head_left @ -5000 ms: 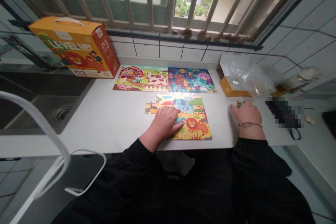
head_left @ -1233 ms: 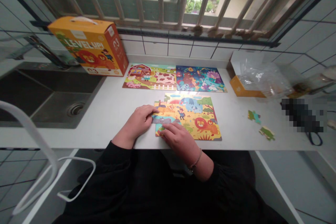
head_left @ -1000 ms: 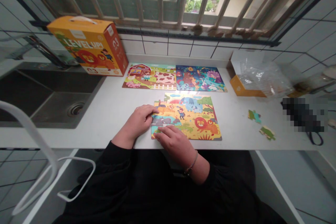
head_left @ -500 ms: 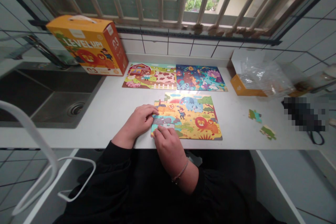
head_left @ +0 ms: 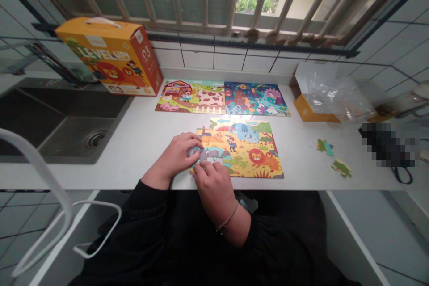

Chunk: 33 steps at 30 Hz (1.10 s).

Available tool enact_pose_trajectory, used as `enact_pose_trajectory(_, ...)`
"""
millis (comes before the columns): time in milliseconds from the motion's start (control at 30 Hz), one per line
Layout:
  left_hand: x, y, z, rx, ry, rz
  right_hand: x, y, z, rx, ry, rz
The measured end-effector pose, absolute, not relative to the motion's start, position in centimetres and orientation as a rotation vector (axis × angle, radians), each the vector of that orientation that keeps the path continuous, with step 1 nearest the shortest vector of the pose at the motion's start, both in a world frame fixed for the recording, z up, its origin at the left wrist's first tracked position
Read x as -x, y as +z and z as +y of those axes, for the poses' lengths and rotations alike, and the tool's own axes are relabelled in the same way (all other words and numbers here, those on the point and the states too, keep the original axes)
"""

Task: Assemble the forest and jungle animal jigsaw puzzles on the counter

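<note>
A yellow safari puzzle (head_left: pixel 248 147) lies on the white counter (head_left: pixel 140 143), with gaps at its upper left corner and near its lower left. At its left edge, my left hand (head_left: pixel 179 154) rests with thumb and fingers close around a piece beside the grey hippo. My right hand (head_left: pixel 216 187) is at the lower left corner, its fingers pressed together on a puzzle piece that they mostly cover. Two loose pieces, one green and blue (head_left: pixel 325 147), one green (head_left: pixel 341 168), lie to the right of the puzzle.
Behind are a farm puzzle (head_left: pixel 191 97) and a dark forest puzzle (head_left: pixel 256 99). An orange box (head_left: pixel 110 58) stands beside the sink (head_left: pixel 67 129). At the right are an open box with plastic (head_left: pixel 318 114) and a blurred black object (head_left: pixel 385 145). A white cable (head_left: pixel 63 187) hangs at left.
My right hand has shifted slightly left, and the lower left corner piece has moved outward with it. My left thumb has moved onto the puzzle's left edge.
</note>
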State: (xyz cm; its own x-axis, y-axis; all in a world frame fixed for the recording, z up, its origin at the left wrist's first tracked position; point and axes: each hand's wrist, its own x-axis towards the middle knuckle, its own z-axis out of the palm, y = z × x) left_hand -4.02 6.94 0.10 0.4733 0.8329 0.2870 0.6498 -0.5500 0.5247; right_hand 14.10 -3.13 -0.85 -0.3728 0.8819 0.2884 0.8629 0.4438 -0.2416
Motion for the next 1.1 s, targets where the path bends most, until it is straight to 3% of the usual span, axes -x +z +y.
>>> enact_pose_trajectory(367,4.2,0.5,6.8,-2.363,0.691,1.241,-15.8,0.2,-2.8,1.326,0.128,-2.380)
enact_pose_trajectory(667,4.3,0.4,6.7,-2.385,0.659,1.221,-24.9,0.4,-4.8,1.140,0.151,-2.156)
enact_pose_trajectory(1100,5.7,0.9,5.7,-2.359,0.606,1.086,-45.0,-2.2,-4.9,1.925,-0.418,-1.792)
